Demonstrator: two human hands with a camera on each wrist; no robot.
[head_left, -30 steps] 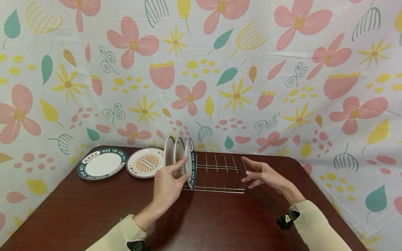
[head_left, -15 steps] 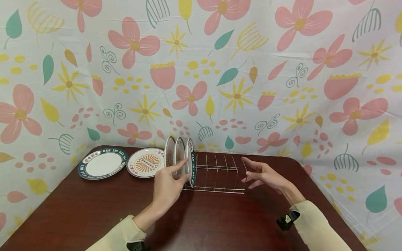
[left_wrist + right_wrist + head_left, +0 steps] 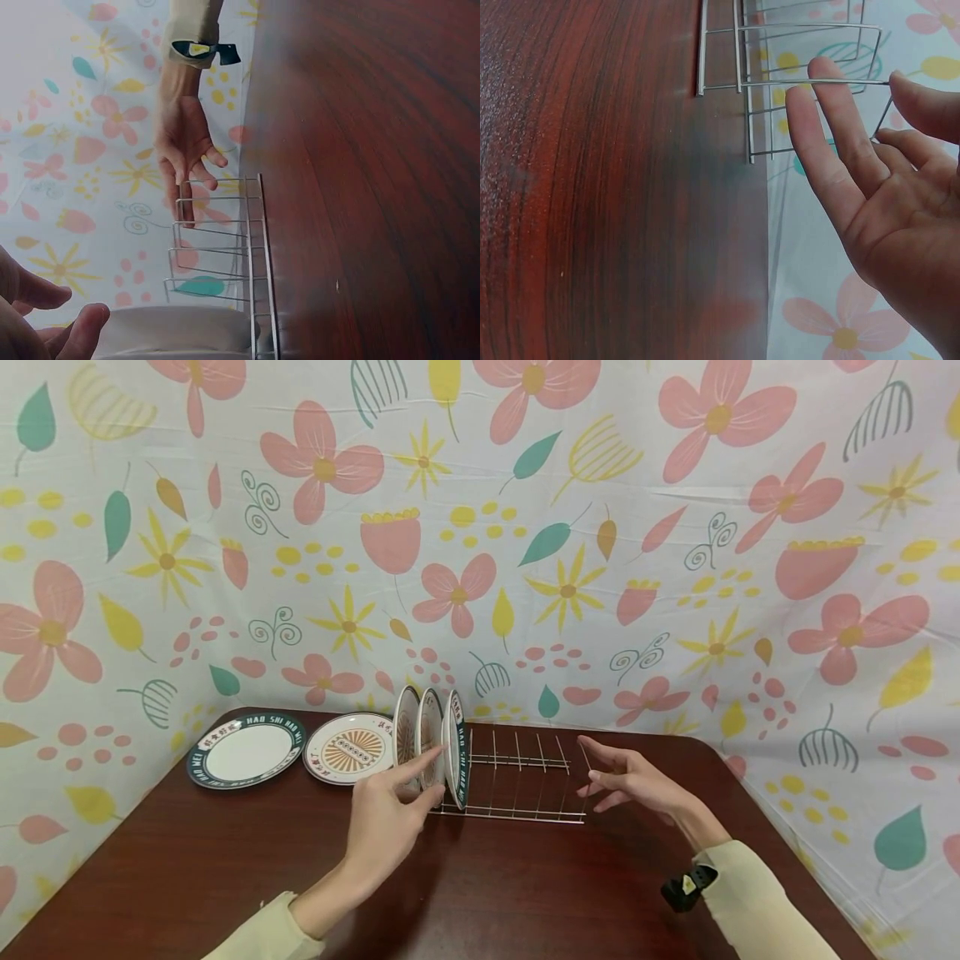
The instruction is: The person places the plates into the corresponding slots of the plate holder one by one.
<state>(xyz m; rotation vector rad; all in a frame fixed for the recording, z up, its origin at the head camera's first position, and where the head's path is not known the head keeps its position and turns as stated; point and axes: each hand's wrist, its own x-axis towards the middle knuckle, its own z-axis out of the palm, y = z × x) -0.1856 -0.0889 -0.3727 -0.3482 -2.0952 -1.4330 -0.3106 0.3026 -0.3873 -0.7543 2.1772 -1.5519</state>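
Observation:
A wire dish rack stands on the table, with three plates upright at its left end. The rightmost is a white plate with a dark green lettered rim; beside it are two white plates with orange patterns. My left hand is just left of the green-rimmed plate, index finger and thumb spread apart. In the left wrist view those fingertips hold nothing. My right hand holds the rack's right end wire between thumb and index finger, other fingers stretched out, as the right wrist view shows.
Left of the rack, a green-rimmed plate and an orange-patterned plate lie flat on the dark wooden table. A flowered cloth hangs behind the table. Several rack slots right of the plates hold nothing.
My left hand has let go of the green-rimmed plate and drawn back slightly to the left. That plate stays upright in the rack. The right hand has kept its place.

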